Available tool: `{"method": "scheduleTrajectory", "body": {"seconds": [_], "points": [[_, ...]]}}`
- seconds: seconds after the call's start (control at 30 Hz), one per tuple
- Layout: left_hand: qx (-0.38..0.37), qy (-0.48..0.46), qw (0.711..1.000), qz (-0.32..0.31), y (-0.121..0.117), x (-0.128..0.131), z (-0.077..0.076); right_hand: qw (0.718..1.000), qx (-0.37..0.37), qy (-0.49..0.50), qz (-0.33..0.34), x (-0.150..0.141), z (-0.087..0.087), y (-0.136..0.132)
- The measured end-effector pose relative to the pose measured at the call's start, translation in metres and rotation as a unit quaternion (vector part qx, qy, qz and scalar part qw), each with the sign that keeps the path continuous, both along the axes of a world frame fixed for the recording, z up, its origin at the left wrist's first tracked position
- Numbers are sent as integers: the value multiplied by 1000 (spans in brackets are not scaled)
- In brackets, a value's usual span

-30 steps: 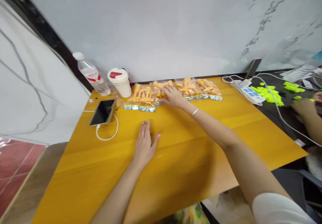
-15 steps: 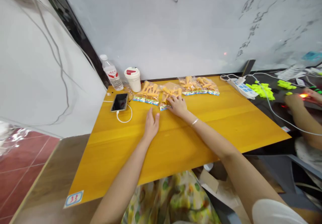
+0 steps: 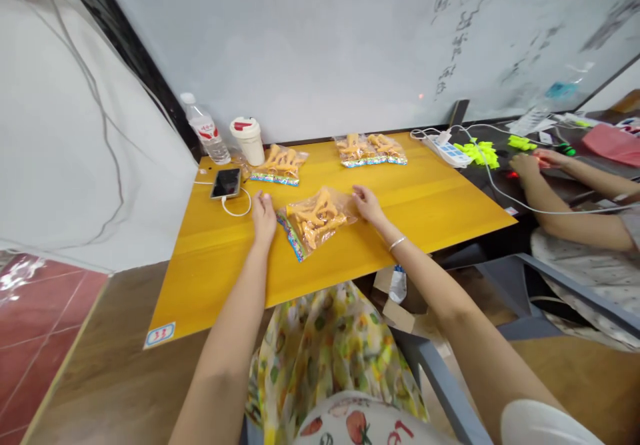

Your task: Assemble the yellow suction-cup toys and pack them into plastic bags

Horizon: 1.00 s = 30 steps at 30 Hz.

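Note:
A clear plastic bag [image 3: 320, 218] of orange plastic pieces lies on the yellow table in front of me, its colourful printed strip turned toward the lower left. My left hand [image 3: 263, 217] is just left of that bag, apart from it, with loosely bent fingers and nothing in them. On the bag's other side, my right hand [image 3: 369, 205] has its fingertips close to the clear plastic edge. Its fingers are half curled and hold nothing that I can see; whether they touch the plastic is unclear.
Similar bags lie at the back: one bag [image 3: 280, 164] beside a white cup [image 3: 247, 142], and a pair of bags [image 3: 370, 148] farther right. A bottle [image 3: 207, 132] and charging phone [image 3: 226, 183] are at left. Right are a power strip [image 3: 447, 150], yellow-green pieces [image 3: 477, 154] and a co-worker's hands [image 3: 530, 164].
One bag has come from the back row to the table's middle, turning on the way. My right hand moved back toward me with it; my left hand shifted left. The view has swung about.

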<state>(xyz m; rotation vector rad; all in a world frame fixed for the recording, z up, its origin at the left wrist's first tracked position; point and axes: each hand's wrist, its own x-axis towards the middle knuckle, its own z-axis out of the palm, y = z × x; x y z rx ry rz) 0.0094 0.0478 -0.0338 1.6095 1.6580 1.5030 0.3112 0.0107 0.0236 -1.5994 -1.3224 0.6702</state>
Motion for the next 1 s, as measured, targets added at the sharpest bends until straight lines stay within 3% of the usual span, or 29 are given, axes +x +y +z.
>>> {"method": "scheduleTrajectory", "body": {"seconds": [0.1,0.2,0.33,0.47,0.63,0.87,0.93,1.0], "points": [[-18,-21,999,25,-15,0,3,998,-40,49,-20,16,-11,-2],[-26,50,998,36,-37,-4,5,984,-94,152,29,12,-15,-9],[-70,178,980,46,-66,-11,6,924,-173,314,131,-6,-11,-21],[-81,218,971,52,-79,-12,11,881,-227,351,221,-20,-4,-36],[-95,235,966,45,-79,-10,15,894,-192,339,223,-21,6,-49],[-116,271,955,42,-82,-10,16,856,-252,334,304,-15,3,-66],[-122,282,951,44,-82,-9,16,874,-214,302,315,-15,-2,-69],[-126,286,949,49,-82,-9,16,912,-137,255,292,-16,-7,-68]]}}
